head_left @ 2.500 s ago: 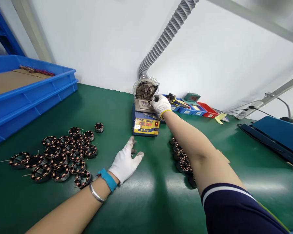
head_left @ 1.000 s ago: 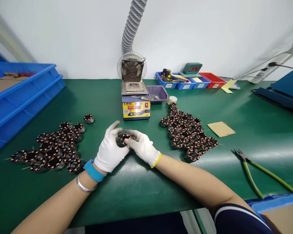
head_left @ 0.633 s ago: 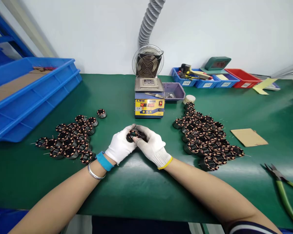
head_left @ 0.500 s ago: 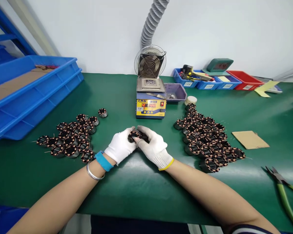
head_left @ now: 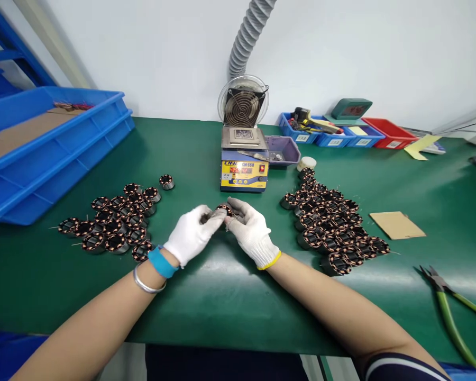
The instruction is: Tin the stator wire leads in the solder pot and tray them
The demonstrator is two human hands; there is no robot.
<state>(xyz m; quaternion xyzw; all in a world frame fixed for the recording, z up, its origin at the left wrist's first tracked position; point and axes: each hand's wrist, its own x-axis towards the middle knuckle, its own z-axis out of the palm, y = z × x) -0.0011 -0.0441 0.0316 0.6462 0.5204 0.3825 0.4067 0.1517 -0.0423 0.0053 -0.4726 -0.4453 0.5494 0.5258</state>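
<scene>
Between my two gloved hands is a motor stator, a dark ring with copper windings, held above the bench in front of the solder pot. The fingers of my left hand pinch its left side. From the right, my right hand grips it with thumb and fingers, which partly cover it. A loose group of similar stators stands on the left, with a single stator apart from it. More stators are packed together on the right.
The yellow-and-blue solder pot stands ahead, a round fan behind it. A purple bin is beside it. Blue trays are stacked at left. Cardboard and green-handled cutters lie at right.
The stator has turned and risen slightly between my hands. My left hand has shifted a little left and its grip has changed; the view has moved slightly.
</scene>
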